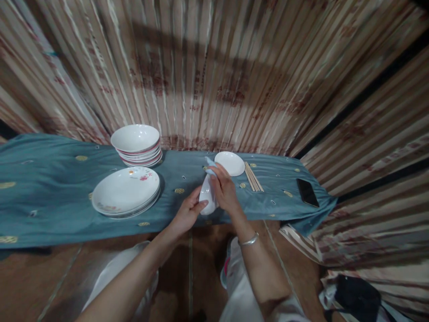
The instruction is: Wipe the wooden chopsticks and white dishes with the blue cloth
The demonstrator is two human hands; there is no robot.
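Note:
A white, glossy ceramic spoon is held over the front edge of the cloth-covered table, its broad bowl end toward me. My left hand grips the bowl end with thumb and fingers. Around the narrow upper part my right hand is closed, with a light blue cloth bunched in its fingers against the spoon. The fingers cover much of the handle. Just behind the right hand lies a small white plate, and several light wooden chopsticks lie beside that plate.
Left of my hands are a stack of white bowls with red bands and a stack of flower-patterned plates. A black phone lies near the right end of the teal tablecloth. Curtains hang close behind.

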